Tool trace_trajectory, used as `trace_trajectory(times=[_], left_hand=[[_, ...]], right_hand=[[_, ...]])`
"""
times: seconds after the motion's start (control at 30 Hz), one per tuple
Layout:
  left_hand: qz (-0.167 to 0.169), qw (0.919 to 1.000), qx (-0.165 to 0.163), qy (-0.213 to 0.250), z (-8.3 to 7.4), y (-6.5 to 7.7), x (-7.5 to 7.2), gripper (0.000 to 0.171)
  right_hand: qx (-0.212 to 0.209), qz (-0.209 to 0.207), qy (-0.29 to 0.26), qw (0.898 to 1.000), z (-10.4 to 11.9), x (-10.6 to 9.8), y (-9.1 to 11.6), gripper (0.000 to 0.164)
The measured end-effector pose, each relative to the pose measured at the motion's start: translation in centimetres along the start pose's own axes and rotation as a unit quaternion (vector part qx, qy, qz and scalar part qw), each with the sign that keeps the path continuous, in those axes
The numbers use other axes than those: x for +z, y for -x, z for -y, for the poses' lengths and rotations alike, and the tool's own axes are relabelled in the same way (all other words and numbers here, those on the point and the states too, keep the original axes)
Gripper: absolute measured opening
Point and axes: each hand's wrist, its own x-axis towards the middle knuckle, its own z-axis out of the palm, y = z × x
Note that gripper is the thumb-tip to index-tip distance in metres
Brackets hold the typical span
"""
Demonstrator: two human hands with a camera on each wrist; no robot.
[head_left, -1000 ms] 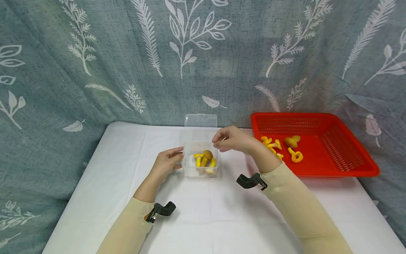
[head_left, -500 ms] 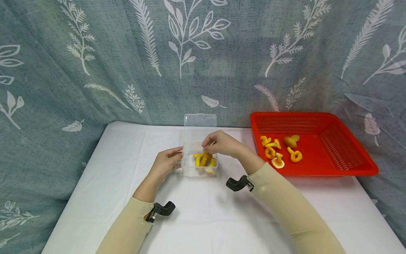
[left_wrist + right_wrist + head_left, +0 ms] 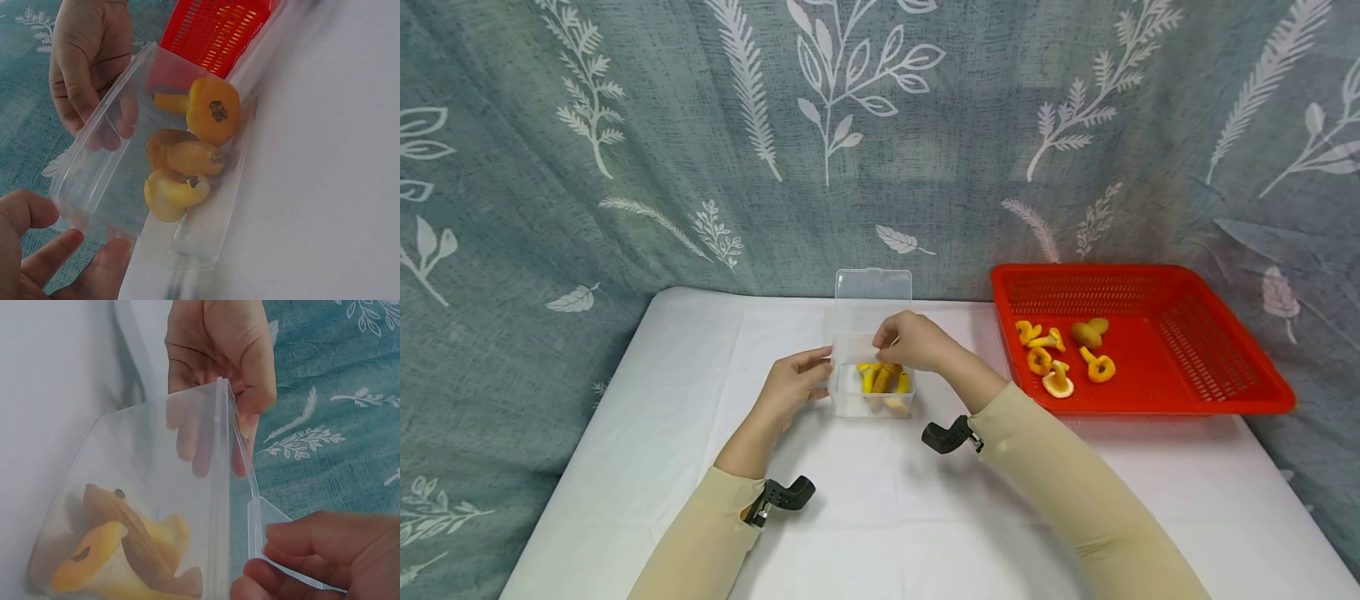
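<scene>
A clear plastic box [image 3: 874, 410] stands on the table with its hinged lid [image 3: 872, 285] folded up at the back. Three chanterelle mushrooms [image 3: 212, 112], yellow to brownish, lie inside. My left hand [image 3: 790, 387] holds the box by its left side; in the right wrist view its fingers show through the clear wall. My right hand [image 3: 913, 340] is over the back right part of the box, fingers loosely curled and nothing seen between them. In the right wrist view its fingertips [image 3: 269, 534] are right by the lid's edge, above the mushrooms.
A red perforated basket [image 3: 1195, 367] stands at the back right with several more chanterelles [image 3: 1051, 340] and a browner mushroom [image 3: 1088, 333] in its left half. A white cloth [image 3: 850, 517] covers the table. Behind it hangs a green leaf-patterned curtain [image 3: 700, 150].
My right hand has moved left and slightly down, from the box's right edge to over its inside, partly covering the brown mushroom cap. My left hand and the box have stayed put.
</scene>
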Motion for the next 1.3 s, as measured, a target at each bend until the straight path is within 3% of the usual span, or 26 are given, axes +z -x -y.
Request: trace_trajectory(times=[0.23,0.6,0.83,1.3], left_hand=[[-0.005,1.0,-0.002,0.005,-0.1,0.0,0.0,0.041],[-0.007,1.0,0.002,-0.003,0.0,-0.1,-0.1,0.042],[-0.002,0.9999,-0.002,-0.016,-0.6,0.4,0.0,0.041],[-0.009,1.0,0.001,0.001,-0.1,0.0,0.2,0.041]], right_hand=[[-0.01,0.001,0.042,0.999,0.1,0.1,0.1,0.011],[-0.083,0.05,0.004,0.995,-0.5,1.5,-1.0,0.019],[-0.108,0.04,-0.017,0.993,-0.6,1.8,-1.5,0.015],[-0.07,0.035,0.058,0.995,-0.1,2.8,-2.1,0.022]])
